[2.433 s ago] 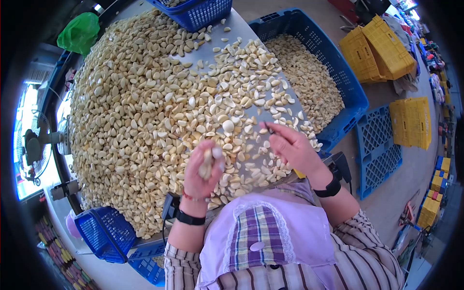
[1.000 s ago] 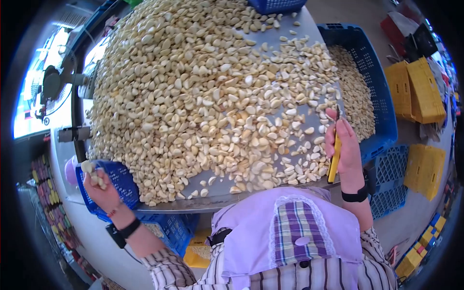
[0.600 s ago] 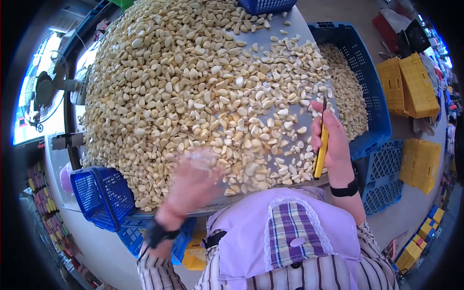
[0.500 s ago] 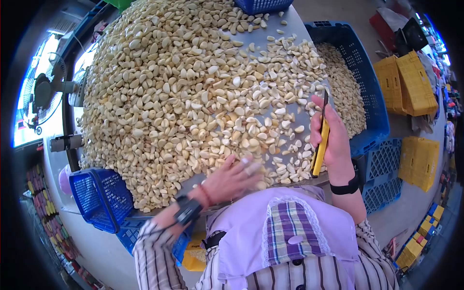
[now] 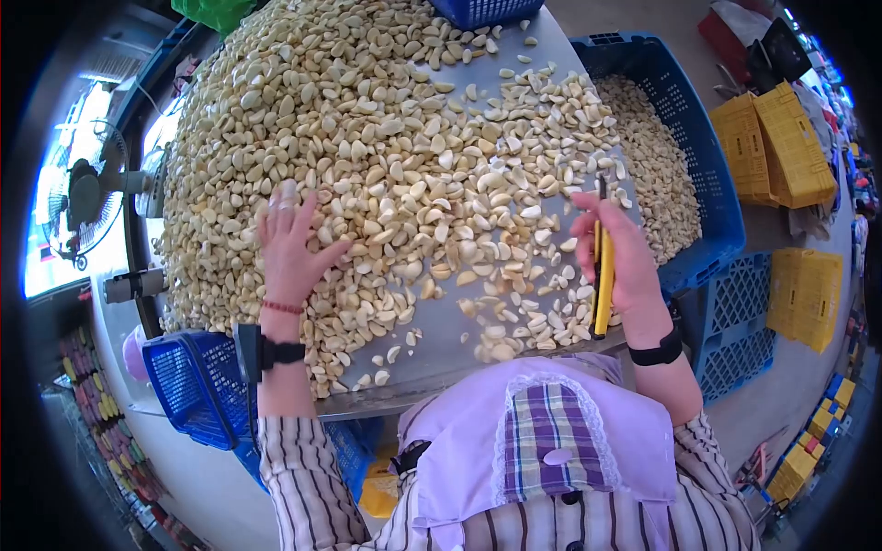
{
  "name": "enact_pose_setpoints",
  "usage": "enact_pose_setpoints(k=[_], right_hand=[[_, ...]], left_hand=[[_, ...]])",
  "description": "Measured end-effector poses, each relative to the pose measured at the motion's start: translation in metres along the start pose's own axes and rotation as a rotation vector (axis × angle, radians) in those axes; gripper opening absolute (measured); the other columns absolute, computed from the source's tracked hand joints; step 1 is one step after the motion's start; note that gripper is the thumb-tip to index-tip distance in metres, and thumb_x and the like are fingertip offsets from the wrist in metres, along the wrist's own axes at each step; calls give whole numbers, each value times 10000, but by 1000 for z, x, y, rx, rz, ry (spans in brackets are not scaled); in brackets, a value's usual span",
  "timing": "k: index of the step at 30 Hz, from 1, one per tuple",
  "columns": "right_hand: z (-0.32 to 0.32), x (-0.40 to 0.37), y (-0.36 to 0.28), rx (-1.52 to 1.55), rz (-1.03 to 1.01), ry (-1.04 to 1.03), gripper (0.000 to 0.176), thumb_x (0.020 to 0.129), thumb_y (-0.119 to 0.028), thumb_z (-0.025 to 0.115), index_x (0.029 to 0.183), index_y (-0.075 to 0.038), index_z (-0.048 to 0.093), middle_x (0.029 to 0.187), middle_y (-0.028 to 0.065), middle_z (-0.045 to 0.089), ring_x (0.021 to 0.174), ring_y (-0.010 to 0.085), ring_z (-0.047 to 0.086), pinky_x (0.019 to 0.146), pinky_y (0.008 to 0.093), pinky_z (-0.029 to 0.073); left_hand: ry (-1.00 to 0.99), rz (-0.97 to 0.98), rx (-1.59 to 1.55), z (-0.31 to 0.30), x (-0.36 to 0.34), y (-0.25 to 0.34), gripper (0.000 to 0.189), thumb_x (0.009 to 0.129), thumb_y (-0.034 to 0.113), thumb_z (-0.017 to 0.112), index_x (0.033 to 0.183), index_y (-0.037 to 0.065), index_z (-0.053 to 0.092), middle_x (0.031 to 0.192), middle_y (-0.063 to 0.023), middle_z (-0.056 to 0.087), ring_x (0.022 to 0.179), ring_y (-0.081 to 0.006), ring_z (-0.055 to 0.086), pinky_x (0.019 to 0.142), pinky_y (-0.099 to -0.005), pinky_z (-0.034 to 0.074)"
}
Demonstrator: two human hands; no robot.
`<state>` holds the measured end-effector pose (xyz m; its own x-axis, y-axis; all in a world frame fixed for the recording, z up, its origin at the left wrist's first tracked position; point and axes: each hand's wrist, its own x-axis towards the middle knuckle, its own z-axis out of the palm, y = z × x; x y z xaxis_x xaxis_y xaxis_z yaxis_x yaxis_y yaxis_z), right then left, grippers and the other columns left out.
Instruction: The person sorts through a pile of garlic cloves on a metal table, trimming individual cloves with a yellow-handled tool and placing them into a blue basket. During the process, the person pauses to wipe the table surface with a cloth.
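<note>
Beside the table (image 5: 436,335) — blue crate (image 5: 678,103) holding pale pieces (image 5: 650,165).

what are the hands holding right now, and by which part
The right hand holds a yellow-handled knife by its handle; the left hand, fingers spread over the pale cloves, grips nothing visible.

Bright daylight glares white through the window behind the grey fan (image 5: 85,191) at far left, washing out detail. The metal tabletop (image 5: 441,332) is evenly lit, with soft shadows. Wide-angle distortion bends the edges into black corners; the right background looks soft.
</note>
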<state>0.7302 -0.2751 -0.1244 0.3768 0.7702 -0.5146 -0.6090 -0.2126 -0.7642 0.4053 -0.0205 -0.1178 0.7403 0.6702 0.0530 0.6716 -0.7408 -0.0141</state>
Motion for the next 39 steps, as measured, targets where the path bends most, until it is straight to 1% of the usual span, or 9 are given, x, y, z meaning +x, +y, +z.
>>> enact_pose_setpoints(k=[4, 6, 12, 17, 21, 29, 31, 34, 39], right_hand=[[13, 7, 15, -39, 73, -16, 405, 968, -349, 466, 1195, -20, 534, 784, 29, 585, 545, 67, 528, 435, 202, 422], [18, 10, 19, -38, 88, -33, 391, 965, -349, 475, 1186, -34, 543, 769, 25, 583, 535, 60, 517, 435, 196, 410], [41, 2, 25, -217, 152, -68, 386, 944, -355, 525, 1190, -60, 552, 745, 4, 581, 508, 46, 494, 440, 183, 378], [53, -15, 36, -563, 2, -299, 474, 912, -346, 561, 1297, -79, 486, 801, 32, 621, 589, 94, 546, 549, 231, 440], [64, -22, 41, -750, -137, -530, 622, 878, -353, 590, 1408, -117, 364, 927, 122, 646, 697, 172, 601, 662, 318, 477], [70, -27, 38, -734, -176, -644, 549, 886, -257, 585, 1389, -123, 410, 923, 99, 645, 719, 137, 598, 677, 290, 471], [72, -27, 40, -556, -60, -632, 481, 899, -144, 549, 1369, -126, 449, 735, -28, 557, 604, 53, 483, 577, 209, 412], [70, -25, 33, -500, 152, -506, 458, 920, -172, 538, 1371, -167, 457, 807, -11, 611, 678, 49, 552, 633, 213, 453], [68, -14, 36, -282, 156, -367, 390, 940, -200, 534, 1316, -100, 500, 699, -48, 531, 492, -2, 409, 440, 153, 345]], left_hand=[[240, -77, -207, -6, -31, 28, 451, 712, 160, 751, 1138, 86, 623, 1125, -101, 604, 1037, -269, 556, 847, -360, 461], [194, -10, -370, -3, -40, 61, 325, 708, 71, 740, 1023, 80, 660, 937, -62, 641, 830, -221, 592, 684, -318, 490], [5, -20, -307, 36, -47, 118, 257, 781, 114, 701, 1026, 68, 638, 811, -50, 634, 725, -177, 599, 643, -292, 486], [-239, -831, -1715, 15, -43, 127, 199, 852, 84, 606, 1042, 31, 628, 817, -41, 650, 594, -69, 549, 535, -191, 429], [-290, -844, -2059, 0, -55, 138, 227, 845, 61, 629, 1063, -4, 631, 779, -28, 643, 601, -62, 557, 518, -171, 404], [-353, -794, -1903, -23, -65, 148, 196, 842, 72, 645, 1030, 17, 652, 788, -21, 641, 600, -68, 556, 498, -180, 398], [-412, -663, -2105, -17, -72, 139, 183, 851, 110, 641, 1008, 19, 619, 791, -12, 623, 611, -63, 551, 494, -177, 394], [-199, -350, -2593, -15, -73, 141, 208, 827, 155, 628, 985, 36, 563, 711, 4, 541, 561, -84, 513, 475, -204, 427], [171, -946, -2137, 1, -53, 76, 251, 843, 244, 632, 983, 41, 581, 673, 3, 516, 546, -142, 519, 494, -240, 451]])
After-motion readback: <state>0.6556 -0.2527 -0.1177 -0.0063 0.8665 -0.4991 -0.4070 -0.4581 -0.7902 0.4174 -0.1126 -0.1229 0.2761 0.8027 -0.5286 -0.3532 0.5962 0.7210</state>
